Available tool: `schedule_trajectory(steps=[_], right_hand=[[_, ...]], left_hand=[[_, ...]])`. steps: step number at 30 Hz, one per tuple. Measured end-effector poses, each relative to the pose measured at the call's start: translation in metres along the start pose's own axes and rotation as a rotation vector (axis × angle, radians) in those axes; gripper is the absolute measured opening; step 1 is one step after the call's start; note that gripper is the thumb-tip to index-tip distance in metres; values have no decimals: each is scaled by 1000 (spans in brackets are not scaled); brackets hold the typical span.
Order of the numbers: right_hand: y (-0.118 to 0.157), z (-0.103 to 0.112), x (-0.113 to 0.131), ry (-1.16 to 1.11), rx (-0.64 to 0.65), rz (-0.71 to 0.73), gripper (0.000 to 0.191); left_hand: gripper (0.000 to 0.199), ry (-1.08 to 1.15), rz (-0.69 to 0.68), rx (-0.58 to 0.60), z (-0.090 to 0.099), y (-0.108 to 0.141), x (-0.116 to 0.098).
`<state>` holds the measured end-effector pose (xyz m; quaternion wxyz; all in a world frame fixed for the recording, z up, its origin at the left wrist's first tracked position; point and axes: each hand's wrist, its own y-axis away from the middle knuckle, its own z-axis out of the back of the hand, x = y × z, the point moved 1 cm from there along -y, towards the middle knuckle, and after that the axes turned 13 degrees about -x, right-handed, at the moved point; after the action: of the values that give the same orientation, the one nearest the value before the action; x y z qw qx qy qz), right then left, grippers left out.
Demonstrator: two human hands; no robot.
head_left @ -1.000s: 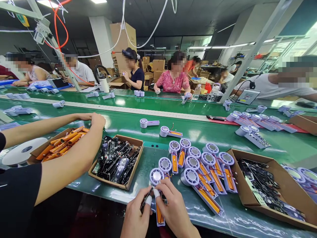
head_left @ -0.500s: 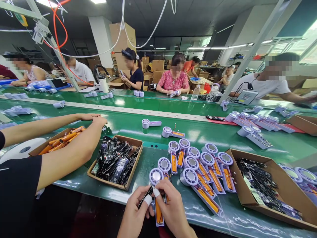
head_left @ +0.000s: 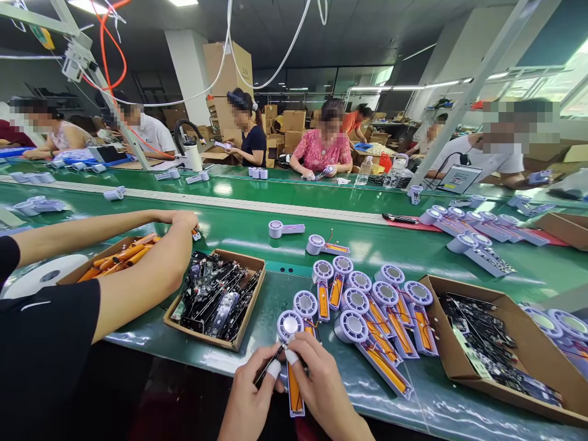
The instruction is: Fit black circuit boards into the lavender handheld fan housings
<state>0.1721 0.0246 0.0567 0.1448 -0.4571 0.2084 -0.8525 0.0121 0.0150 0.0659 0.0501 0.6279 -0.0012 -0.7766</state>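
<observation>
Nearby, a cardboard tray (head_left: pixel 229 256) packed with black circuit boards (head_left: pixel 215 300), and another tray (head_left: pixel 76 272) of orange battery cells (head_left: pixel 124 257). Left hand (head_left: pixel 250 392) pinching a slim circuit board (head_left: pixel 269 367) narrowly; right hand (head_left: pixel 321 383) closed on a lilac fan housing (head_left: pixel 290 326).

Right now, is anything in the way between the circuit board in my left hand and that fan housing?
Nothing visible. The black circuit board in your left hand reaches the lilac fan housing, which your right hand touches at its neck. The next fan lies beyond it, not between.
</observation>
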Motion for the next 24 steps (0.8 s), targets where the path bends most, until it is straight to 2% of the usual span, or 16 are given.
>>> schedule_trajectory(steps=[5, 9, 11, 14, 21, 24], right_hand=[[-8, 9, 7, 97, 92, 11, 21], [-13, 16, 8, -37, 115, -111, 24], [-18, 21, 9, -115, 162, -124, 30], [-26, 27, 13, -161, 236, -111, 23], [-23, 22, 16, -120, 163, -145, 21], [-16, 32, 6, -155, 93, -187, 26]], left_hand=[[31, -61, -5, 74, 5, -3, -6], [29, -76, -23, 106, 9, -7, -8], [27, -43, -31, 135, 11, -10, -6], [24, -1, -33, 156, 13, -13, -3], [29, -98, -54, 150, 13, -9, -10], [34, -236, -105, 107, 16, -7, -16]])
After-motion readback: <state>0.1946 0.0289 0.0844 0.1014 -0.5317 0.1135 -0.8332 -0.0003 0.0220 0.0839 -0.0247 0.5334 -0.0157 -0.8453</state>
